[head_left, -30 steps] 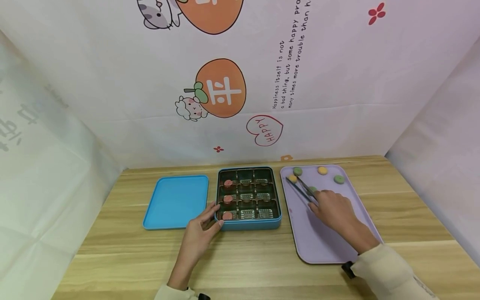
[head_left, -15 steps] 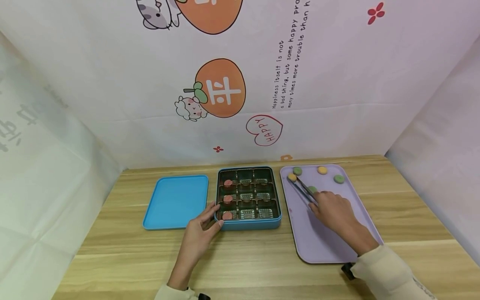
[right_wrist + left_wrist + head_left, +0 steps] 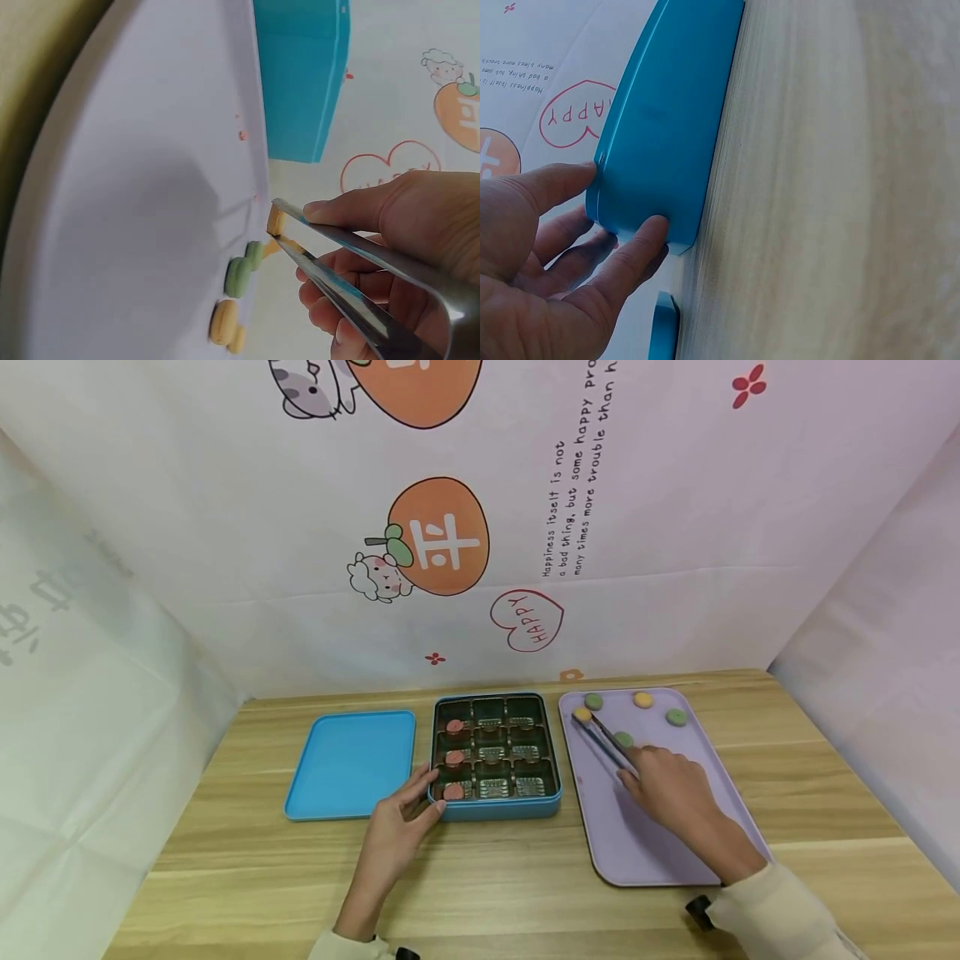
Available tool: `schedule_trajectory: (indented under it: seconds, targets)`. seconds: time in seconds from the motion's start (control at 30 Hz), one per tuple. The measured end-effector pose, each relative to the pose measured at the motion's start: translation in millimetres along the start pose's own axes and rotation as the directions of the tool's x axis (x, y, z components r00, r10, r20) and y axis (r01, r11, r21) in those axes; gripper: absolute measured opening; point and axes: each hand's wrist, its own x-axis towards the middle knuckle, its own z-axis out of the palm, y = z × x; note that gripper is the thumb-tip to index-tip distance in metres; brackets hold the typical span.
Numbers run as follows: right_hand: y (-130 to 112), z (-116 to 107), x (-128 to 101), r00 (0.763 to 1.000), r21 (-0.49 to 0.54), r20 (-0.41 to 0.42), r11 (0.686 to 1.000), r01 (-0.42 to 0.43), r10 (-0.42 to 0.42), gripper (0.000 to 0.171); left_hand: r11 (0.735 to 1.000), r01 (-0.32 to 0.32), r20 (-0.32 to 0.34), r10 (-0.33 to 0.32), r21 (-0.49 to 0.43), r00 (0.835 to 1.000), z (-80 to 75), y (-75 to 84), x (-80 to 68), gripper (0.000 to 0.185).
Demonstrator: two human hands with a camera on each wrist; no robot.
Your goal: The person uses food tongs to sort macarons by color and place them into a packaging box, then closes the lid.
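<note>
My right hand point(image 3: 671, 785) grips metal tongs point(image 3: 352, 292), tips reaching to the far left corner of the purple tray point(image 3: 622, 818). A yellow macaron point(image 3: 275, 220) lies between the tong tips in the right wrist view. At the front left corner of a blue tin point(image 3: 502, 810), my left hand point(image 3: 397, 835) rests its fingers and thumb against the sides. Inside the tin, a dark divided insert point(image 3: 491, 727) holds three pink macarons point(image 3: 454, 758), one in each cell of the left column. Green macarons point(image 3: 677, 717) and another yellow macaron point(image 3: 643, 700) lie on the tray.
A flat blue lid point(image 3: 352, 768) lies left of the tin on the wooden table point(image 3: 480, 885). The tray stands close to the tin's right side. Behind the table hangs a printed white cloth point(image 3: 645, 618).
The tong tips have drawn closer together about the yellow macaron at the tray's far left. My left hand and the tin stay in place.
</note>
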Motion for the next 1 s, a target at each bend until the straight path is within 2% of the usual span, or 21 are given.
schedule_trajectory:
  seconds: [0.27,0.53,0.73,1.0]
  targets:
    - [-9.5,-15.0,-12.0,0.997,-0.023,-0.064,0.999,0.039,-0.04,0.019,1.0,0.006,-0.004,-0.006,0.014,1.0,0.6,-2.5,2.5,0.051]
    - [-18.8,-33.3,-23.0,0.985,-0.077,-0.125,0.991,0.107,-0.116,0.027,1.0,0.008,-0.003,-0.008,0.006,1.0,0.6,-2.2,2.1,0.051]
    - [-29.0,-41.6,-36.3,0.983,-0.076,-0.111,0.987,0.138,-0.146,0.03,1.0,0.005,-0.004,-0.005,0.014,1.0,0.7,-2.8,2.3,0.05]
    - [-45.3,-38.7,-49.5,0.971,-0.08,-0.088,0.973,0.216,-0.223,0.031,0.999,0.022,-0.004,-0.022,0.023,1.0,1.2,-3.2,3.2,0.051]
